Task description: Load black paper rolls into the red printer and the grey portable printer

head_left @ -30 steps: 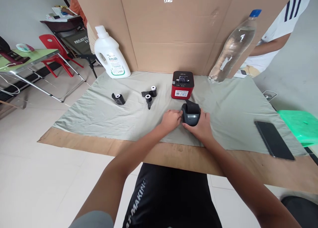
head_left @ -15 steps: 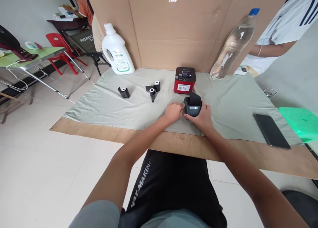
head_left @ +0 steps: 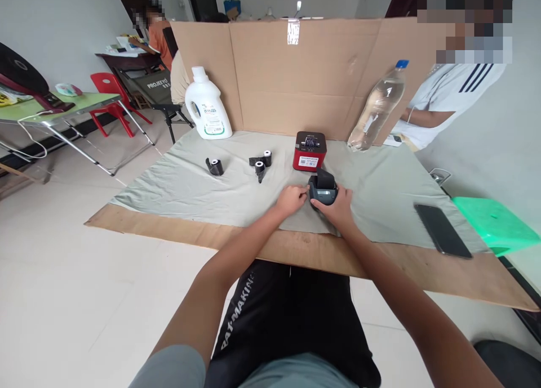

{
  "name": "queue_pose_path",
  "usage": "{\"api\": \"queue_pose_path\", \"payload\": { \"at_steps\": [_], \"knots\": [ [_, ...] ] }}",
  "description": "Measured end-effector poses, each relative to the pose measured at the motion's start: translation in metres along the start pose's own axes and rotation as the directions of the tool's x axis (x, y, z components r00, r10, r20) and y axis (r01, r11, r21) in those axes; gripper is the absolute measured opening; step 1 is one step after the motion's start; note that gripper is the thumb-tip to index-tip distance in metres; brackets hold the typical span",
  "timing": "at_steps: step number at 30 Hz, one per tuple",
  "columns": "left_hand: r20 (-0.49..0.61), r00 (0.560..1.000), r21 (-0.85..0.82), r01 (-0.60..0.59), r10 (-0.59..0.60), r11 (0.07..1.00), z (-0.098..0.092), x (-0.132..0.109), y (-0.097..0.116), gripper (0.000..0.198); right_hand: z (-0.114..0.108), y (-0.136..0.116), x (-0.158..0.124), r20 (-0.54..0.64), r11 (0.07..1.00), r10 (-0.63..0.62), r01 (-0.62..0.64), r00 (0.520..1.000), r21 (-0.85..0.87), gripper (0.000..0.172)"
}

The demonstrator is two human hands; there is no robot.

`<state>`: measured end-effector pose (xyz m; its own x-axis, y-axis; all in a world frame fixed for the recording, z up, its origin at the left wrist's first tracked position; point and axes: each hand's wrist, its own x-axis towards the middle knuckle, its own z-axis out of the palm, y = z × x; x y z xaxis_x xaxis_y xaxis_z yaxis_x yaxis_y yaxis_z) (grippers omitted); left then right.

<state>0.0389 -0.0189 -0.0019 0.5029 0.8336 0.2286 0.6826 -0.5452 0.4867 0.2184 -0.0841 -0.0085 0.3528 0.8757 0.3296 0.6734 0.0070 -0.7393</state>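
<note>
My right hand (head_left: 338, 209) is wrapped around the right side of a small dark portable printer (head_left: 323, 197), thumb across its front edge. From the printer's top a black strip (head_left: 326, 179) stands up. My left hand (head_left: 291, 199) is curled, with a fingertip at the printer's left side; nothing shows inside the curled fingers. Just behind the printer is a red and black box (head_left: 310, 150) with a white label. Off to the left, several small rolls of black film with white cores (head_left: 217, 166) lie on the grey cloth (head_left: 169, 194).
A white detergent jug (head_left: 208, 107) and a tilted clear bottle with a blue cap (head_left: 379, 106) lean on a cardboard panel (head_left: 296, 78). A black phone (head_left: 442, 230) lies right, beside a green plastic stool (head_left: 496, 222). One person stands behind at right; another sits far left.
My view has tilted up, showing more above the cardboard panel. Both hands keep their places at the printer, with no clear change in grip.
</note>
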Motion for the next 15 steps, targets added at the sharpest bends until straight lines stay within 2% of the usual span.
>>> {"api": "queue_pose_path", "payload": {
  "at_steps": [3, 8, 11, 15],
  "knots": [
    [-0.023, 1.000, -0.118, -0.003, 0.000, 0.993, 0.004, 0.004, -0.008, 0.043, -0.003, 0.001, 0.002, -0.043, 0.994, 0.046, -0.042, 0.998, 0.103, 0.082],
    [-0.041, 0.999, -0.226, -0.014, 0.005, 0.974, 0.006, 0.006, -0.012, 0.043, -0.014, 0.000, 0.003, -0.027, 0.947, 0.171, -0.156, 0.985, 0.281, 0.057],
    [-0.029, 1.000, -0.218, -0.008, 0.002, 0.976, 0.003, 0.004, -0.009, 0.044, -0.017, 0.002, 0.005, -0.010, 0.920, 0.205, -0.189, 0.979, 0.343, 0.054],
    [-0.028, 0.999, -0.235, -0.029, 0.023, 0.971, 0.000, 0.001, -0.005, 0.045, -0.020, 0.009, 0.011, 0.017, 0.888, 0.201, -0.189, 0.980, 0.420, 0.060]
  ]
}}
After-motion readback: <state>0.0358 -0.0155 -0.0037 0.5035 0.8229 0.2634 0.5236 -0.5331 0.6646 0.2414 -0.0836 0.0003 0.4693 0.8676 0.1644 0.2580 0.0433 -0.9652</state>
